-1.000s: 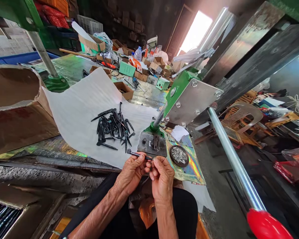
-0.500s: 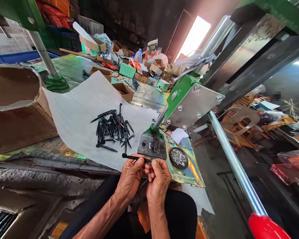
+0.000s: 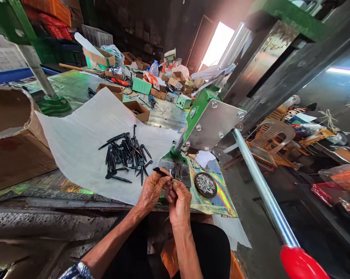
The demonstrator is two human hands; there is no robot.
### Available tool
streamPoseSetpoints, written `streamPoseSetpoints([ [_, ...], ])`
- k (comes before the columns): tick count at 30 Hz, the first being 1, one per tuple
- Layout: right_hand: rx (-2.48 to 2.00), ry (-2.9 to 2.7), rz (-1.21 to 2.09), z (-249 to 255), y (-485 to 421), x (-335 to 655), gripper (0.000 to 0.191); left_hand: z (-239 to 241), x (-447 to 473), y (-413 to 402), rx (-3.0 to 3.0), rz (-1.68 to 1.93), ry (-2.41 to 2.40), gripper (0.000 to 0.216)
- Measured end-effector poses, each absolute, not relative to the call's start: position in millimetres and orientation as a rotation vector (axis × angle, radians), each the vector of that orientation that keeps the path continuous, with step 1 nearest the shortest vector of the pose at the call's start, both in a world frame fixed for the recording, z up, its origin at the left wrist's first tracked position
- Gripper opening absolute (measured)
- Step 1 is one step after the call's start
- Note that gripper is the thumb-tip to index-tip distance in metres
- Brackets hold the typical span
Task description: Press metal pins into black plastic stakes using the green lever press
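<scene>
My left hand (image 3: 150, 192) is closed round a black peg (image 3: 161, 171), its flat head sticking up past the fingers. Close beside it, my right hand (image 3: 179, 205) has thumb and fingers pinched together at the peg's other end; whatever they hold is too small or covered to name. Both hands are in front of the metal fixture block (image 3: 186, 179) at the base of a green hand press (image 3: 202, 104). A pile of similar black pegs (image 3: 124, 153) lies on the white sheet (image 3: 76, 135) to the left. Right of the block, a round dark dish (image 3: 196, 186) holds small silvery pins.
The press's steel lever (image 3: 260, 180) slants down at the right to a red grip (image 3: 303, 263). An open cardboard box (image 3: 18, 147) stands at the left. Small boxes, a green device (image 3: 141, 86) and a bottle (image 3: 154, 69) clutter the back of the bench.
Both hands have shifted slightly up and towards the fixture block. The peg has turned; its length, seen sideways before, is now mostly covered by my fingers. The view has also shifted.
</scene>
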State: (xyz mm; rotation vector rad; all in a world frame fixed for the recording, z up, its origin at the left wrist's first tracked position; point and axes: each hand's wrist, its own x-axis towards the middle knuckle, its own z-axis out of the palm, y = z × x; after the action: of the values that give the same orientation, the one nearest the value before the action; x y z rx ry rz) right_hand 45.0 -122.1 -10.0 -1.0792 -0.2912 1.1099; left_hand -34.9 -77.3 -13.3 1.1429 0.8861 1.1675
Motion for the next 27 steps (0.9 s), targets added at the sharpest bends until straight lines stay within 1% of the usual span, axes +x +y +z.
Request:
streamPoseSetpoints([
  [8,-1.047,-0.239,1.132,-15,-110,58,0.028,-19,-15,-44,1.295,1.045,0.874,0.014],
  [14,-1.041,-0.221,1.163,-16,-136,75,0.028,-22,-5,-22,1.385,0.973,0.91,0.015],
  [21,-1.079,-0.254,1.138,4,-182,115,0.031,-31,2,-11,1.443,0.917,0.953,0.015],
  [27,-1.118,-0.287,1.045,29,-200,134,0.032,-23,2,-12,1.421,0.913,0.96,0.014],
])
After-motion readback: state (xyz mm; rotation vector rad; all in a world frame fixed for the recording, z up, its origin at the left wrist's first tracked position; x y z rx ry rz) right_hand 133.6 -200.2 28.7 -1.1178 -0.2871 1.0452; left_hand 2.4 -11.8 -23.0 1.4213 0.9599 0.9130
